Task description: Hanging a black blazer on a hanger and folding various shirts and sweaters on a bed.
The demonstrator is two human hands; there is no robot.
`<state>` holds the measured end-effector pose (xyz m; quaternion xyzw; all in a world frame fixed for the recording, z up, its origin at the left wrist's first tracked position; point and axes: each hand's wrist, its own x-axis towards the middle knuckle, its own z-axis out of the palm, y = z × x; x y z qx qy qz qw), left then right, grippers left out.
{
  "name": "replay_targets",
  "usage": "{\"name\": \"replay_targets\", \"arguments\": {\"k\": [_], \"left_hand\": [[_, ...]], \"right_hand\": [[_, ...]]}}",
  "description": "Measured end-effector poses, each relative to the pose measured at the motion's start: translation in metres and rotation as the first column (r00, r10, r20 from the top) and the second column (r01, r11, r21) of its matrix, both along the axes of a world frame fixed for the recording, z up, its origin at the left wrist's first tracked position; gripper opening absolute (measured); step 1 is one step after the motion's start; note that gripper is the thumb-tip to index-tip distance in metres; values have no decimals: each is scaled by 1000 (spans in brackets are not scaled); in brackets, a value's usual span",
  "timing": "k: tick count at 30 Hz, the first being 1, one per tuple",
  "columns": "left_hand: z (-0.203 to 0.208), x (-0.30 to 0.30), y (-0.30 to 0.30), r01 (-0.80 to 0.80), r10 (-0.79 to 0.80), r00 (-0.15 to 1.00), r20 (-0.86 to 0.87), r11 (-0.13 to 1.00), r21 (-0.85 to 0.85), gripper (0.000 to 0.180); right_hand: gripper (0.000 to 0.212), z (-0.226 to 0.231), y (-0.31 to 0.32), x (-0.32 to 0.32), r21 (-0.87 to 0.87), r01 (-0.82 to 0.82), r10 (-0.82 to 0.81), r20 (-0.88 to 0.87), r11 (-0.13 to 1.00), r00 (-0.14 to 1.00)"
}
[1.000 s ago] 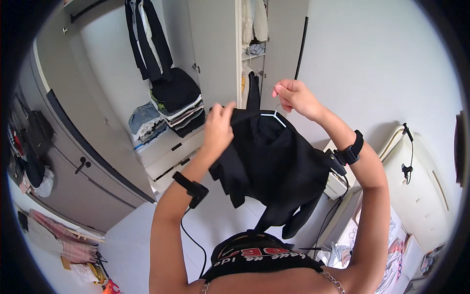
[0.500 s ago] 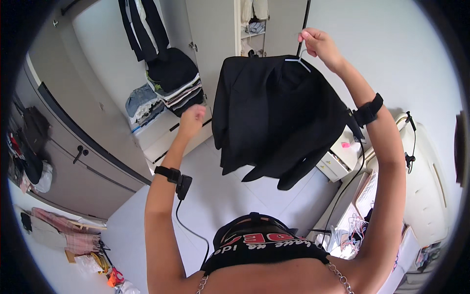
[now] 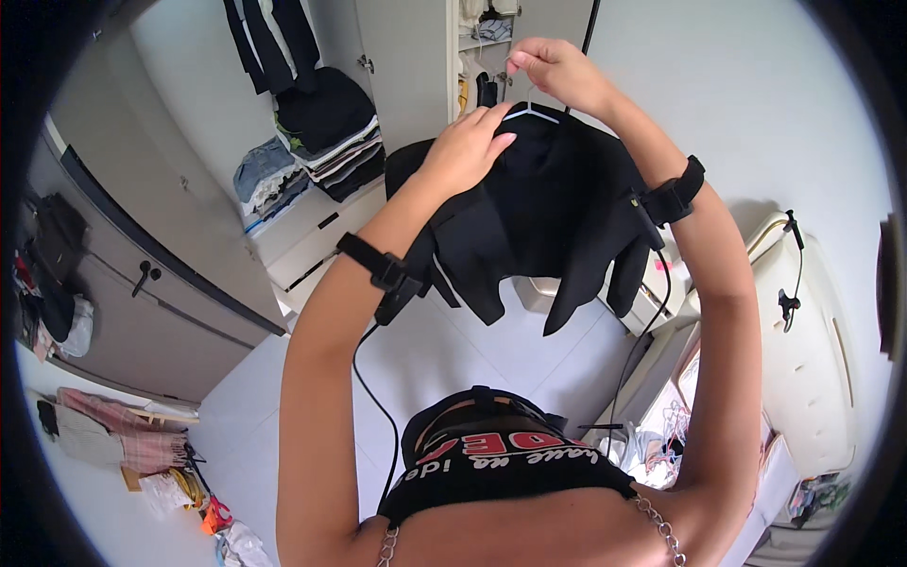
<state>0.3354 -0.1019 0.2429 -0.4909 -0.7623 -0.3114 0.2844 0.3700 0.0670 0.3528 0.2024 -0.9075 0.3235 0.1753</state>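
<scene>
While my right hand (image 3: 559, 74) is up high with fingertips closed on the hook of a white hanger (image 3: 539, 113), the black garment (image 3: 567, 184) hangs off it, out in front of me at arm's length. Right grip: pinched on the hook, just above the collar. Left hand (image 3: 465, 151) is on the garment's left shoulder area, right by the hanger's left arm. Fingers stretched along the cloth, thumb apart from them; can't tell if I'm gripping fabric or only resting on it.

Garment's lower ends dangle clear of the pale tiled floor (image 3: 453, 352). My left forearm crosses in front of its left part. Black strap (image 3: 380, 267) with a small box on the left forearm, another black band (image 3: 675, 194) on the right, each with a cable running down.

Behind, to the left: open wardrobe, dark and white clothes (image 3: 274, 42) hanging, folded stack (image 3: 342, 156) with a black item on top, jeans (image 3: 265, 175) beside it, drawers (image 3: 326, 231) underneath. Far left: grey door (image 3: 161, 302) with a black handle (image 3: 145, 276). Right side: cream headboard (image 3: 803, 350), dark cord (image 3: 795, 255) hung over its edge.
</scene>
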Motion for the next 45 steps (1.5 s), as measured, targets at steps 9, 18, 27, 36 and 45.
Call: {"name": "replay_targets", "arguments": {"k": [9,18,27,36,45], "left_hand": [[-16,-4,9,-186,190,982,-13,972,147,16],[22,-27,-77,-364,393,905,-162,914,182,15],[57,-85,-172,-342,372,903,-215,925,162,17],[63,-190,-215,-274,319,896,-309,945,179,19],[74,-318,-194,-55,107,958,-265,979,197,18]], "right_hand": [[25,-21,-3,-12,-146,-145,150,27,979,988],[30,-18,10,-27,-61,-307,293,-174,950,940],[47,-72,-28,-71,264,-259,289,-81,929,954],[38,-89,-93,-153,-52,-175,182,244,983,952],[35,-57,-106,-211,-174,-258,303,326,950,896]]}}
